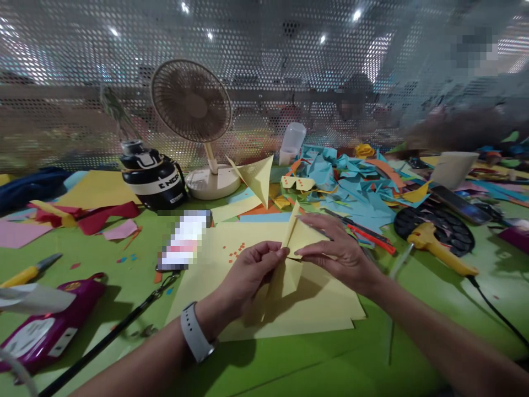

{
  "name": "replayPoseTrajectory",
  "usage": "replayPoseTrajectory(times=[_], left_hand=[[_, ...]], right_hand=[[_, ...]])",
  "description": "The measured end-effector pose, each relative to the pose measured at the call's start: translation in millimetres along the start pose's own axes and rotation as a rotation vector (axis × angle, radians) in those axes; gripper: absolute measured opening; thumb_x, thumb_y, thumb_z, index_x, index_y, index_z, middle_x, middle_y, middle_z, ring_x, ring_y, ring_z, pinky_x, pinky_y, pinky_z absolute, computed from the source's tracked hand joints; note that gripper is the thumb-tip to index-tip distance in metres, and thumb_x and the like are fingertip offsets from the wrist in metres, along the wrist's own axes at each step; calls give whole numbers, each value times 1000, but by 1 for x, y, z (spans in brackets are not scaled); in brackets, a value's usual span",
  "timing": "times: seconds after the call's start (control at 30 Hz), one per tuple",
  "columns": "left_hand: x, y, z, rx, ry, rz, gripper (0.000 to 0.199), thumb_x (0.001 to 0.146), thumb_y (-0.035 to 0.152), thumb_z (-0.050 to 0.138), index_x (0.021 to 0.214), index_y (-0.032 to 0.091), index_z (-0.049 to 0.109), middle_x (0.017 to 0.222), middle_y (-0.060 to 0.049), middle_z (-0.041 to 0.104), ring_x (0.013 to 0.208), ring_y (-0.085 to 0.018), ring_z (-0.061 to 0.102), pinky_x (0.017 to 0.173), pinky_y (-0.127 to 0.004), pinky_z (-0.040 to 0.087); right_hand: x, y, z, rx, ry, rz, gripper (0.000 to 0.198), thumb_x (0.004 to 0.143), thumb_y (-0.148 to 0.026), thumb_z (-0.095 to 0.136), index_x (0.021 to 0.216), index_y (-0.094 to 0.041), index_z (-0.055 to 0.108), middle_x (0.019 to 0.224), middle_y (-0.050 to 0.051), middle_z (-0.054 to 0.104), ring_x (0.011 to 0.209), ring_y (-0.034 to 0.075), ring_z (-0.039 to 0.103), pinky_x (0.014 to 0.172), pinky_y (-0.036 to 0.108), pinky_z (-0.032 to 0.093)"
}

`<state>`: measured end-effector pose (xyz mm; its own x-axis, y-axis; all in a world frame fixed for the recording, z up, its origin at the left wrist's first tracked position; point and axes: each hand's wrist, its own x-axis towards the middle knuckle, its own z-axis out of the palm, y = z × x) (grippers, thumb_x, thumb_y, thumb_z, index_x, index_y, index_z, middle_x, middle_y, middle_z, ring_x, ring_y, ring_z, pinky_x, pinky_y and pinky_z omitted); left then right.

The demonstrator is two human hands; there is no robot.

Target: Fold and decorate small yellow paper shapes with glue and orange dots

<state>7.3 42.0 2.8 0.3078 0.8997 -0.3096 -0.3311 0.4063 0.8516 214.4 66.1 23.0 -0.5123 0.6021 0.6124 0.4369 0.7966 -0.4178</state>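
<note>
Between my two hands is a folded piece of yellow paper [294,273], raised above larger yellow sheets [330,309] on the green table. With thumb and fingers closed, my left hand [254,270] pinches its left side near the middle fold. My right hand [341,248] grips the paper's right flap between thumb and fingertips. Small orange paper squares [236,252] lie on the sheet left of my left hand. Beyond my hands stand a folded yellow paper piece [258,179] and yellow paper glasses with orange dots [297,183].
A yellow glue gun [442,251] with a cord lies at right by a black round tray [413,220]. Blue paper scraps [351,187] pile up behind. A fan [192,102], a black jug [152,182], a phone [185,240] and a purple device [61,314] are left.
</note>
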Motion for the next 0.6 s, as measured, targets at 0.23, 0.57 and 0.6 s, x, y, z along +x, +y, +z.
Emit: replayPoseTrajectory(times=[0.23, 0.57, 0.6], left_hand=[[-5, -1, 8, 57, 16, 74, 26, 73, 38, 74, 86, 18, 65, 72, 2, 66, 57, -7, 50, 55, -18, 38], [-6, -7, 8, 57, -20, 87, 25, 73, 34, 75, 89, 18, 66, 76, 1, 64, 69, -10, 54, 71, -24, 44], [-6, -7, 7, 61, -22, 85, 24, 73, 33, 75, 90, 18, 66, 76, 1, 63, 68, -9, 53, 70, -23, 43]], right_hand=[[-5, -7, 12, 160, 85, 243, 9, 86, -29, 61, 88, -27, 71, 140, 4, 45, 132, 24, 37, 106, 45, 37], [-4, -10, 16, 392, 50, 492, 15, 88, -35, 58, 86, -20, 62, 85, 2, 63, 83, 16, 60, 77, 29, 48], [-4, -10, 15, 380, 52, 477, 15, 88, -34, 57, 86, -20, 62, 85, 3, 63, 83, 15, 60, 77, 29, 47]])
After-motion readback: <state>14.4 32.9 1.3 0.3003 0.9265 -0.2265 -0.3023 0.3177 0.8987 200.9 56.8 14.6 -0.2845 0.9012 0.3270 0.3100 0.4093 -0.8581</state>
